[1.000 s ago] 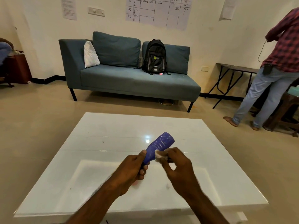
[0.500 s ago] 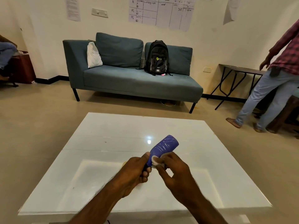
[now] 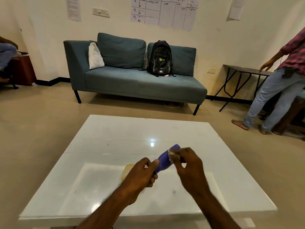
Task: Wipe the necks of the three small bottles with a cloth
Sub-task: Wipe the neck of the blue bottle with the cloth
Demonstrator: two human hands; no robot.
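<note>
Currently mid-wipe on one bottle. Left hand [image 3: 140, 176] has its fingers [image 3: 152, 178] wrapped around the narrow end of the purple bottle [image 3: 163, 161], holding it up off the table [image 3: 115, 129], tilted so the wide end points up and away from the left fingers. Right hand [image 3: 188, 164] has its fingers pinched closed on a small whitish cloth [image 3: 172, 157], pressed against the bottle's upper part, just beyond the left fingers.

Judgement: the cloth sits on the body, not the neck. The neck appears to be buried inside the left fist, so I can't confirm it's been wiped.

A yellowish thing [image 3: 126, 171] lies on the table just left of and behind the left fingers, partly hidden; it may be another bottle, can't tell. No third bottle in view.

Next move, as I read it: regrip so the left fingers hold the body and free the neck, then wrap the cloth around the neck and twist. Needs a firm left grip since the bottle is in the air. Then set it down and take the next bottle.
</note>
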